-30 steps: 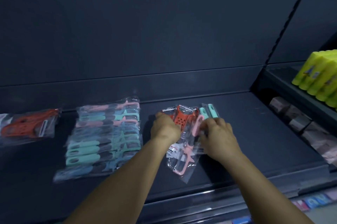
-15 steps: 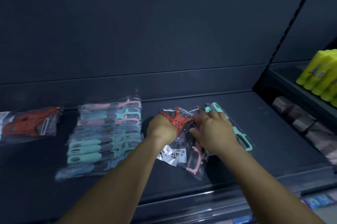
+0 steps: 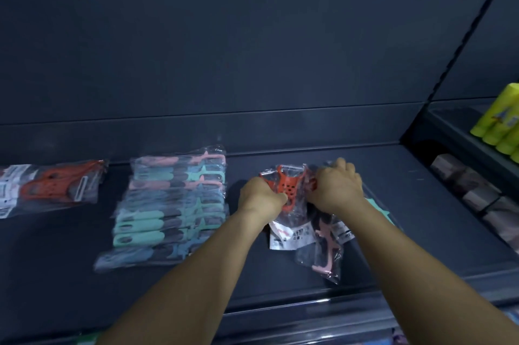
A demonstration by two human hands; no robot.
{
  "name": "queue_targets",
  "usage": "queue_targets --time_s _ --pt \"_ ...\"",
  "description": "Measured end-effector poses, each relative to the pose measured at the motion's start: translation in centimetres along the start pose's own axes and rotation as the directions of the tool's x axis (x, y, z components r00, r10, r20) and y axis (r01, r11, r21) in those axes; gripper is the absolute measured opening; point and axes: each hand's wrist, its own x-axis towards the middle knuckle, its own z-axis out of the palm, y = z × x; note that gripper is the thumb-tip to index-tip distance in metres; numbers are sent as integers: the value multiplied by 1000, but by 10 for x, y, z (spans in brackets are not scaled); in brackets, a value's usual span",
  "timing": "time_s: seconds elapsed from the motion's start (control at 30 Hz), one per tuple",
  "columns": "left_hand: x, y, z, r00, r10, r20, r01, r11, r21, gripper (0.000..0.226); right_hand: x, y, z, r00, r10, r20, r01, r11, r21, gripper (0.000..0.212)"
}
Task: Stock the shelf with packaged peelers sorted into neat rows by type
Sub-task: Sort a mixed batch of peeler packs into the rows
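Moved: both hands pulled closer round the orange peeler pack; teal pack now mostly hidden.
Left hand: closed on the orange pack's left edge.
Right hand: gripping its right side.
Look: clear crinkled bag, perforated orange peeler, white label.
Place: mid-shelf, right of the pink-and-teal row.

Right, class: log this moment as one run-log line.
stage: sorting mixed pile | left hand: grips orange peeler pack | right hand: on same pack | pink peeler pack: loose, unsorted
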Motion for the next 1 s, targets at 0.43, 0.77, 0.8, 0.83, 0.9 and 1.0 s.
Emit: queue_targets --time_s 0.43,0.77,0.8,0.83,0.9,1.0 --pt "0 20 4 988 -19 153 65 950 -305 13 -1 21 -12 999 -43 -14 41 714 699 7" --pt "-6 32 -15 995 94 27 -78 931 -356 13 0 14 -25 986 43 -163 131 414 901 17" --pt "-7 33 -19 994 104 21 -90 930 -357 15 -1 11 -28 982 35 -187 160 380 911 20" --pt "-9 34 -23 993 119 12 -107 928 -357 20 -2 7 -31 979 35 -200 175 354 919 22" --pt "-11 34 -32 990 142 -6 -135 930 -340 43 -2 -1 -35 977 64 -202 171 323 931 22" --pt "-16 31 -50 987 162 -22 -162 947 -276 50 -1 -16 -37 979 114 -170 131 289 948 28"
